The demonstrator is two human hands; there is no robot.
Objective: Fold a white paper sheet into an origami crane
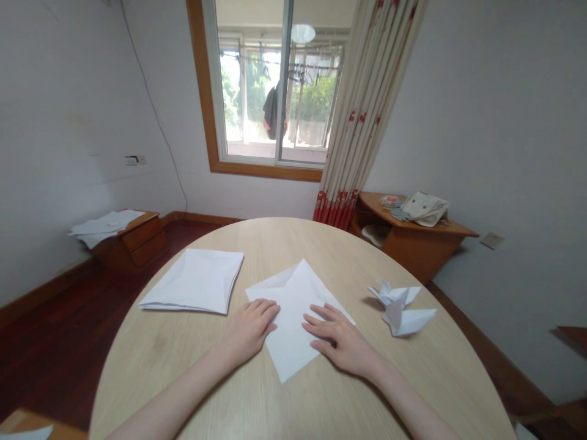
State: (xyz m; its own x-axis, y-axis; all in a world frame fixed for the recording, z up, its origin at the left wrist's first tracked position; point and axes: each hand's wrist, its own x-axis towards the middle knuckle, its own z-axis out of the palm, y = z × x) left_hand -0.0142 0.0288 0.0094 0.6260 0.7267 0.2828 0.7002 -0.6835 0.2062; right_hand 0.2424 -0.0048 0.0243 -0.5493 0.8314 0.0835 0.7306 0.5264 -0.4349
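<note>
A white sheet of paper (288,330) lies turned like a diamond on the round table, with a folded or creased flap along its upper left edge. My left hand (252,327) rests on its left side, fingers stretched over the paper. On the right side lies my right hand (337,339), its fingers spread flat. Neither hand grips anything. To the left is a stack of white paper (197,278). Two folded paper birds, one behind (394,294) and one in front (410,321), stand to the right of my right hand.
The round wooden table (293,235) has a curved far edge. Beyond it stand a low drawer cabinet (144,241) with papers on the left and a wooden desk (413,244) with a cloth bag (426,208) on the right. A curtain (362,116) hangs beside the window.
</note>
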